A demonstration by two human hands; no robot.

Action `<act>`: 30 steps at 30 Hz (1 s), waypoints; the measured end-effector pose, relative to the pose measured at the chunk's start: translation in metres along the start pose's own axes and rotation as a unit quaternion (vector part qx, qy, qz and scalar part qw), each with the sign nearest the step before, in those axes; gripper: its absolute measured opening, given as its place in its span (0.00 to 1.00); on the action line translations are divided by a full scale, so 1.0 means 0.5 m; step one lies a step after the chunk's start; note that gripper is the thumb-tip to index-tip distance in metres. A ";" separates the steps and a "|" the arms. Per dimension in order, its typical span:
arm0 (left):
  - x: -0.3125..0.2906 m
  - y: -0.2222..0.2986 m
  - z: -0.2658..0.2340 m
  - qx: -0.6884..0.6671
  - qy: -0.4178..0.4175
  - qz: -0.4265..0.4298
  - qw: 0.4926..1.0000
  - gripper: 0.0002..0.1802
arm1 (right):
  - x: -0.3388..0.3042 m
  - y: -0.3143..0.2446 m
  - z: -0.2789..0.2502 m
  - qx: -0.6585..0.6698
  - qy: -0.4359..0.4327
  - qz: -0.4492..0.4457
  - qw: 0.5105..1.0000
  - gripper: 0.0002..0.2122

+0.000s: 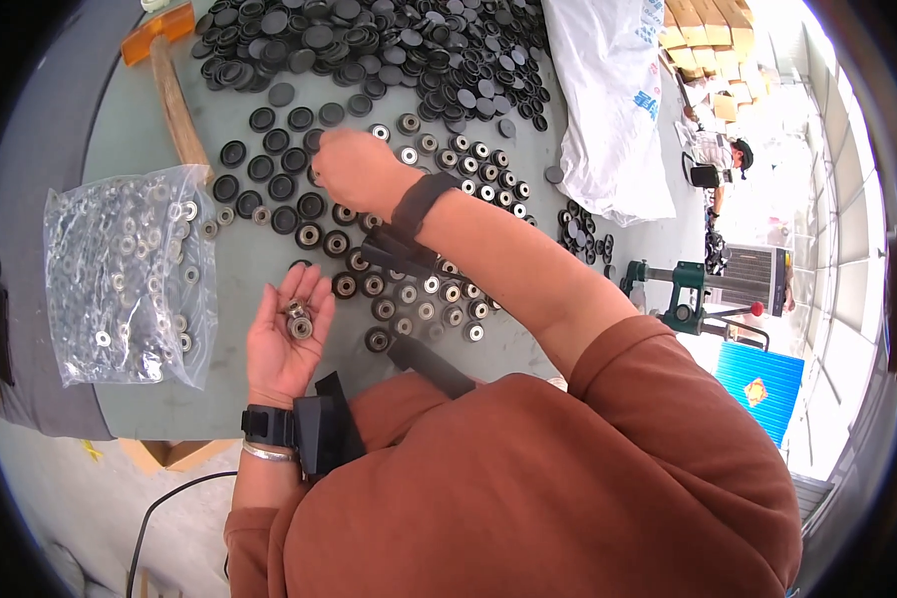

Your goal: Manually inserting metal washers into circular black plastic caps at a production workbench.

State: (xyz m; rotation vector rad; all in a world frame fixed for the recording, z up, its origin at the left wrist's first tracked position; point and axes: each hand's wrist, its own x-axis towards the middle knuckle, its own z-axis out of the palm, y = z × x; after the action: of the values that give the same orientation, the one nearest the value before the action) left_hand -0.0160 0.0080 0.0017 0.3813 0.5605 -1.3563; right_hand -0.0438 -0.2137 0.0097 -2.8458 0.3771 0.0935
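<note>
My left hand (287, 334) lies palm up near the table's front edge, cupping several small metal bearings (299, 321). Across the table, my right hand (354, 171) is curled with its knuckles up over the rows of round black caps (282, 186). Its fingertips are hidden, so whatever they pinch does not show. To the left of the right hand the caps look hollow. On its other side, many black caps have metal bearings seated in them (450, 292). A clear plastic bag of bearings (120, 284) rests left of my left hand.
A mallet with an orange head (157, 34) and wooden handle lies at the far left. Loose black caps (369, 50) form a heap at the back, beside a white sack (608, 130). A green press (683, 297) stands right; beyond is another person (716, 149).
</note>
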 end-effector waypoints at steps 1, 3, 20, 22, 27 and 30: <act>-0.001 -0.001 0.007 0.009 0.010 0.009 1.000 0.24 | -0.009 -0.014 -0.009 0.002 0.022 -0.002 1.000 0.06; 0.001 0.003 -0.001 0.015 0.023 0.024 0.999 0.25 | -0.032 -0.063 -0.023 0.029 0.052 -0.046 0.997 0.06; -0.013 -0.019 -0.012 0.111 0.008 -0.088 0.990 0.23 | -0.130 -0.141 -0.026 0.275 -0.220 -0.213 0.911 0.06; -0.006 -0.017 -0.028 0.108 0.008 -0.073 0.991 0.22 | -0.123 -0.134 -0.031 0.331 -0.124 -0.160 0.922 0.07; -0.002 -0.017 -0.010 0.131 0.051 -0.040 0.989 0.20 | -0.065 -0.043 -0.008 0.179 0.031 -0.005 0.983 0.09; -0.002 -0.017 -0.016 0.112 0.049 -0.037 0.992 0.21 | -0.035 -0.029 0.010 0.155 0.008 0.029 0.987 0.11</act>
State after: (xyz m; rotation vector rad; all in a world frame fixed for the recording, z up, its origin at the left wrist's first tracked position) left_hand -0.0259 0.0117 -0.0035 0.6176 0.5085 -1.4821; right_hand -0.0570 -0.1944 0.0100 -2.5299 0.4365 0.0211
